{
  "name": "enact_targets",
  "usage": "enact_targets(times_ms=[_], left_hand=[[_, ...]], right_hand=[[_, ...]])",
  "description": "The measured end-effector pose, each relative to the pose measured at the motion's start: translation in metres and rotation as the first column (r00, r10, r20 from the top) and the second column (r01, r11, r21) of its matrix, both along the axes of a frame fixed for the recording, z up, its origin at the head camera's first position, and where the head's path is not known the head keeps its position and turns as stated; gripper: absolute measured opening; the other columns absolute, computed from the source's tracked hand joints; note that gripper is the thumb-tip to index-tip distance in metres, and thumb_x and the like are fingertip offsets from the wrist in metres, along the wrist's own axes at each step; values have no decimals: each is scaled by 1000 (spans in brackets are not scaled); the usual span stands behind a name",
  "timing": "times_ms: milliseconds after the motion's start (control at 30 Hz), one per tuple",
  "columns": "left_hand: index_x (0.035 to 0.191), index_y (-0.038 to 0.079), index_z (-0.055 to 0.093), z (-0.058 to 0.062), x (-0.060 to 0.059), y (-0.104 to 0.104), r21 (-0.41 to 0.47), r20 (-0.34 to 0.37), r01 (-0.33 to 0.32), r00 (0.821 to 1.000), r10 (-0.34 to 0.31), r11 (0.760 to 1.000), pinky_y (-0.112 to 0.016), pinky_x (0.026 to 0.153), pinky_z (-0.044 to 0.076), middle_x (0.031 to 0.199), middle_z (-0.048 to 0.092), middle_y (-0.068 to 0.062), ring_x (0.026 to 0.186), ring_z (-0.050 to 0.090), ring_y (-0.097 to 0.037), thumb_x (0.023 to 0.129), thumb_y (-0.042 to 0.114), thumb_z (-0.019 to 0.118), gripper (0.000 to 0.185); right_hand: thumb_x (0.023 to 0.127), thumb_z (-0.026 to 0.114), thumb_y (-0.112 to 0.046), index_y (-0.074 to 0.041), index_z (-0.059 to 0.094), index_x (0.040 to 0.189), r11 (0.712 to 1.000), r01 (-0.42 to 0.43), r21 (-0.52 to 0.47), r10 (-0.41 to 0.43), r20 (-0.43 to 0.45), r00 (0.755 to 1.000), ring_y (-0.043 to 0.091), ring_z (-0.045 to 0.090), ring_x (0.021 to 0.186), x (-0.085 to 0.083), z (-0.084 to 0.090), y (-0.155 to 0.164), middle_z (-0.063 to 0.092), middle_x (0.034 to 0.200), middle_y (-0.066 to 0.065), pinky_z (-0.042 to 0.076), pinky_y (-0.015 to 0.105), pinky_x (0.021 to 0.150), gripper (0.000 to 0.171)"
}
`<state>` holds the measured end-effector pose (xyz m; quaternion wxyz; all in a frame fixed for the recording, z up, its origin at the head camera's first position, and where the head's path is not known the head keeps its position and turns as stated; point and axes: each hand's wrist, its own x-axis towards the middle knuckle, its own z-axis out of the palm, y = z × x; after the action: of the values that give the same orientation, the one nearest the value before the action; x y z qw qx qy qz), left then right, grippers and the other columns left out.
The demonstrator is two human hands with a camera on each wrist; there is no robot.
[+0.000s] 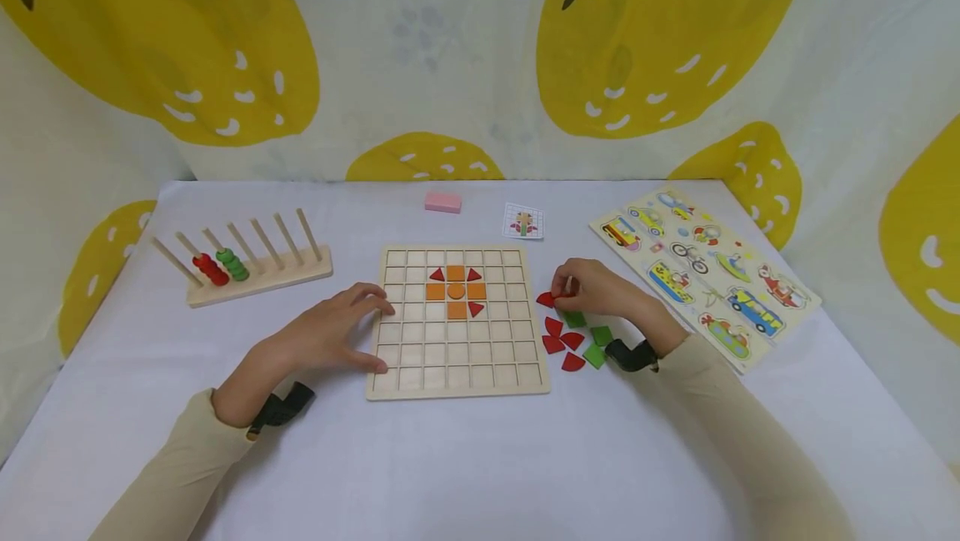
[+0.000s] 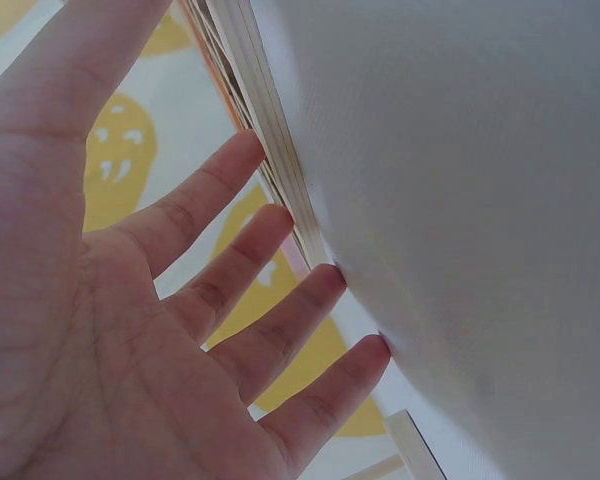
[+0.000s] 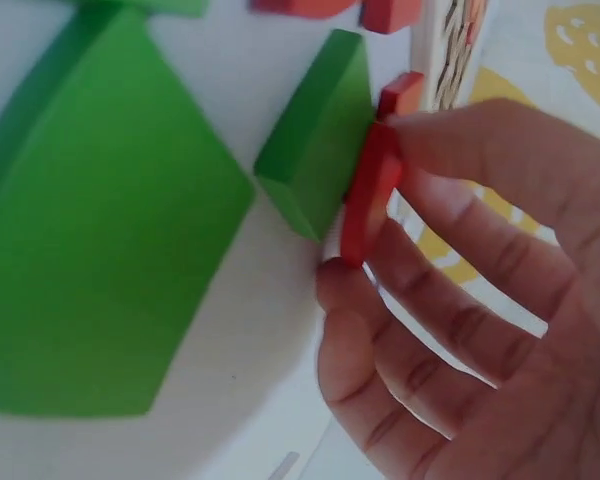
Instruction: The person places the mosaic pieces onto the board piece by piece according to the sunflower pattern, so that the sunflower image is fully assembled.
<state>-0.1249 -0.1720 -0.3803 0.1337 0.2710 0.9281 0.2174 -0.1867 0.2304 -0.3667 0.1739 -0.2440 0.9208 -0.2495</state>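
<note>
Near the table's front edge, the left hand (image 1: 330,337) is resting on the grid board (image 1: 457,321), fingers spread flat along its left edge. By the board's right edge, the right hand (image 1: 596,288) is pinching a red piece (image 3: 370,190) above loose red and green pieces (image 1: 573,339). A small orange-and-red pattern is filling the board's far middle; most squares are lying bare.

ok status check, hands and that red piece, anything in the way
Left hand open, fingers on the grid board edge. Right hand pinching a red piece beside the green squares. Nothing between it and the board.
</note>
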Motion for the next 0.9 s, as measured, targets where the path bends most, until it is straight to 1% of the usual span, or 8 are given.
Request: enact_targets(times_ms=[100,167,333,433,533,700,767,900], left_hand=[[130,15,54,-1,-1,0,-4,3,-2,1000,2,1000,-61,102,37,146,39,-13,132,41,-40,73,50,82,73],[131,15,53,-2,-1,0,-5,3,-3,1000,3,1000,-61,103,37,146,39,-12,132,41,-40,73,50,82,73],[130,15,53,-2,-2,-1,-2,7,-2,1000,2,1000,-61,103,36,146,39,-12,132,41,-40,73,49,82,72],[130,15,53,-1,-2,-1,1,13,-5,1000,5,1000,-61,103,36,145,39,-12,131,41,-40,73,49,82,72],[130,15,53,-1,-2,-1,2,15,-6,1000,6,1000,-61,103,36,146,39,-11,132,41,-40,73,50,82,73],[129,15,54,-3,-2,-2,14,-3,3,1000,-3,1000,-61,102,37,145,40,-12,132,41,-40,73,51,81,73],[129,15,54,-3,-1,-2,19,-14,10,1000,-10,1000,-62,101,37,144,40,-13,131,42,-41,73,52,81,73],[129,15,54,-3,-2,-2,12,-10,8,1000,-8,1000,-61,102,37,144,40,-13,131,42,-40,72,51,82,73]], right_hand=[[87,70,-7,-3,65,92,1000,24,4,-24,3,1000,20,51,77,-2,-1,0,57,85,7,45,28,66,8],[88,69,-7,-3,65,94,999,29,13,-30,22,999,21,51,78,-3,0,1,58,86,7,45,28,66,9],[86,70,-5,-2,66,99,999,14,36,-16,52,999,22,53,80,-4,4,5,61,89,9,47,29,68,14],[86,70,-3,0,67,100,1000,9,29,-11,51,999,22,54,81,-4,4,6,62,90,10,48,29,69,15],[86,70,-2,-1,67,100,1000,10,19,-11,38,999,23,54,82,-5,3,6,62,92,11,48,28,69,15],[85,70,-2,-3,67,95,999,30,15,-30,26,999,22,54,78,-5,1,5,61,88,10,48,26,66,10],[85,70,-3,-3,66,93,999,33,21,-34,23,999,21,53,76,-4,1,5,61,86,9,47,27,65,9],[85,70,-6,-4,67,94,998,45,45,-45,13,999,20,53,75,-4,2,6,61,86,7,46,29,66,9]])
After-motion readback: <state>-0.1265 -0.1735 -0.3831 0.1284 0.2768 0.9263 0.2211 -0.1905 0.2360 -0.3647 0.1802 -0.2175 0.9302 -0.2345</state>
